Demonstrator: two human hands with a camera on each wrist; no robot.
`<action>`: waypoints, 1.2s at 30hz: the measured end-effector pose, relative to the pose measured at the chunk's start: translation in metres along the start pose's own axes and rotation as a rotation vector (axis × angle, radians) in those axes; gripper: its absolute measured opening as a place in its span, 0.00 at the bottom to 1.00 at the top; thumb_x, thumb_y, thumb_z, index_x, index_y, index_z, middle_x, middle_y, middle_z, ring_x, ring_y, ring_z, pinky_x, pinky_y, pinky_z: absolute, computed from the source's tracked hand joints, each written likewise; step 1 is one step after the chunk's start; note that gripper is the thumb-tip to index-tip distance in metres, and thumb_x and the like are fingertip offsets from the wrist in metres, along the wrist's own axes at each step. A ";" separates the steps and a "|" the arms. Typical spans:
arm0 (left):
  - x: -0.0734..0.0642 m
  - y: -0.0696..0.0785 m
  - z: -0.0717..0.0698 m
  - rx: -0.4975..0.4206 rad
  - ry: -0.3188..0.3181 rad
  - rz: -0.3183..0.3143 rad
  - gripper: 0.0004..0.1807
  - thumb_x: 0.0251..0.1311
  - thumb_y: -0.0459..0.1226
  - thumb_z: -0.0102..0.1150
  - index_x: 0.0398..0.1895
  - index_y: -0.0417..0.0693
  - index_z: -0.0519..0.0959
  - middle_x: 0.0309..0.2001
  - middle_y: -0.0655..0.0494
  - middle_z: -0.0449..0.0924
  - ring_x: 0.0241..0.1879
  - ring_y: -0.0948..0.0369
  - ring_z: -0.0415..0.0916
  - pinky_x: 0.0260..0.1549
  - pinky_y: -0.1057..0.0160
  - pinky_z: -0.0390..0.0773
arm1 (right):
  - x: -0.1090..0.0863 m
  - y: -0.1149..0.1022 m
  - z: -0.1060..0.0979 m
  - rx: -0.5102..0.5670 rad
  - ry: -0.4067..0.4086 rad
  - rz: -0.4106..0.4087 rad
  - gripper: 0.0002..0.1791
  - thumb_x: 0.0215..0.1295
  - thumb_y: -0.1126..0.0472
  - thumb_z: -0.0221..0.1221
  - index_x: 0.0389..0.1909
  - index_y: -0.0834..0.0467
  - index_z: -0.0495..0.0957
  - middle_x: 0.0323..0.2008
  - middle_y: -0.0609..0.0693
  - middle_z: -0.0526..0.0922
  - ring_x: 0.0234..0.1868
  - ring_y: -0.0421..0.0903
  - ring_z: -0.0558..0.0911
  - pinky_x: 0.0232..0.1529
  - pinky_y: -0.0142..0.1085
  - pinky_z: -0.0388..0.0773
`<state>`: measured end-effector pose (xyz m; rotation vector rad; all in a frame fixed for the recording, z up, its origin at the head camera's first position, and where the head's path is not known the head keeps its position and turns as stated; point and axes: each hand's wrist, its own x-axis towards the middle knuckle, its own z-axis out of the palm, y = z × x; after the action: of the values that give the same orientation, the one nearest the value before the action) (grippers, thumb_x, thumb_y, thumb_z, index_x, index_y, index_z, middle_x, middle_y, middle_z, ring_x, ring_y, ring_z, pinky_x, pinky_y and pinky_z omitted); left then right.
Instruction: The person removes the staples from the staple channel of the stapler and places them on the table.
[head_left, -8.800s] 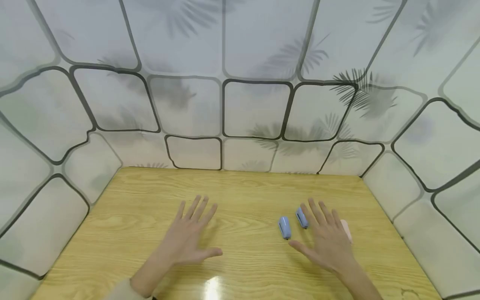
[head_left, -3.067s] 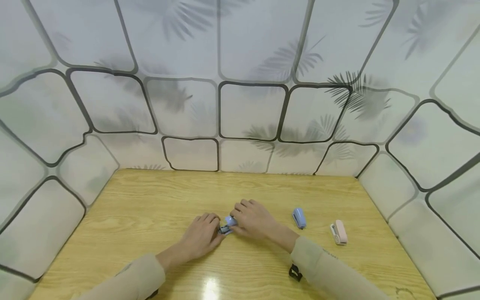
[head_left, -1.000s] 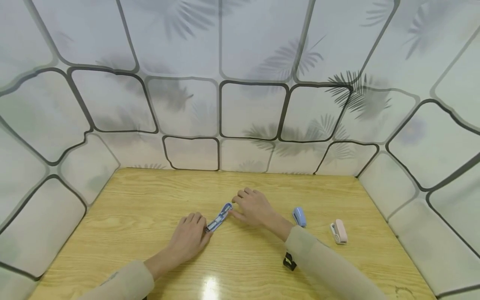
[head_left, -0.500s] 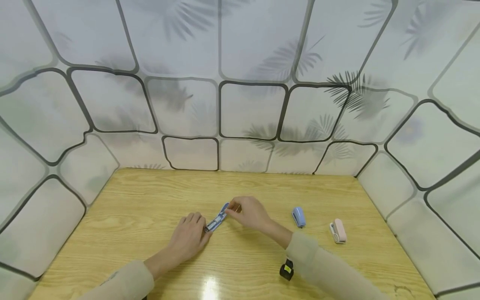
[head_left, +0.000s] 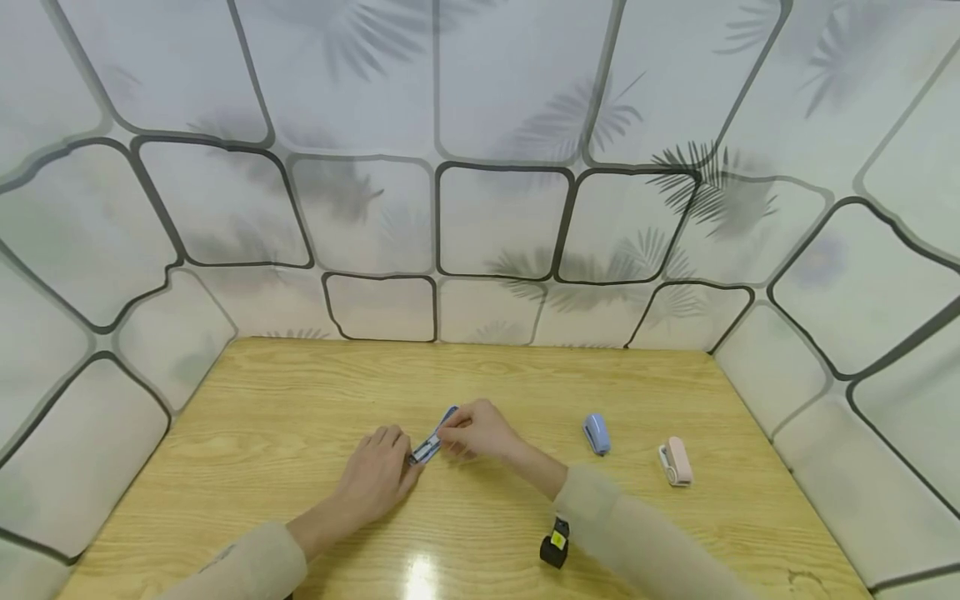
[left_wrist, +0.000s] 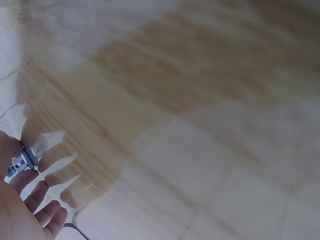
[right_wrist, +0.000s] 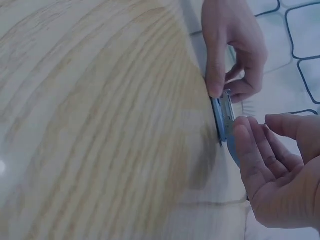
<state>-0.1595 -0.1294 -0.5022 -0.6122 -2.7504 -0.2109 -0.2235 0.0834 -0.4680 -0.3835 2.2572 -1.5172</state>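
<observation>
A blue stapler (head_left: 426,451) lies swung open on the wooden table, its long metal channel exposed. My left hand (head_left: 375,473) grips its near end, thumb on one side and fingers on the other. At the stapler's middle, my right hand (head_left: 486,432) pinches with thumb and fingertips, covering part of the channel. In the right wrist view, the curled fingers (right_wrist: 241,137) meet the open stapler (right_wrist: 224,117) just below the left hand (right_wrist: 235,42). Exactly which part they pinch is hidden. The left wrist view shows only a piece of the stapler (left_wrist: 20,162) between thumb and fingers.
A second blue stapler (head_left: 597,434) and a pink stapler (head_left: 677,462) rest on the table (head_left: 315,392) to the right. Patterned fabric walls (head_left: 495,217) enclose the back and sides. A black device (head_left: 555,543) hangs at the right sleeve.
A blue stapler has come from the right to the middle and been swung open. Over the last second, the right hand has slid from its far end toward the left hand, which stays put.
</observation>
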 end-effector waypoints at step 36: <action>-0.002 -0.001 0.001 -0.011 -0.002 0.016 0.15 0.68 0.47 0.69 0.35 0.47 0.77 0.36 0.56 0.77 0.35 0.62 0.72 0.34 0.64 0.76 | 0.005 -0.006 0.030 -0.015 0.042 0.111 0.05 0.66 0.67 0.69 0.35 0.66 0.90 0.27 0.58 0.91 0.21 0.41 0.87 0.26 0.33 0.87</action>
<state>-0.1586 -0.1310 -0.5034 -0.6373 -2.7470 -0.2220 -0.2137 0.0549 -0.4732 -0.2279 2.2832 -1.4660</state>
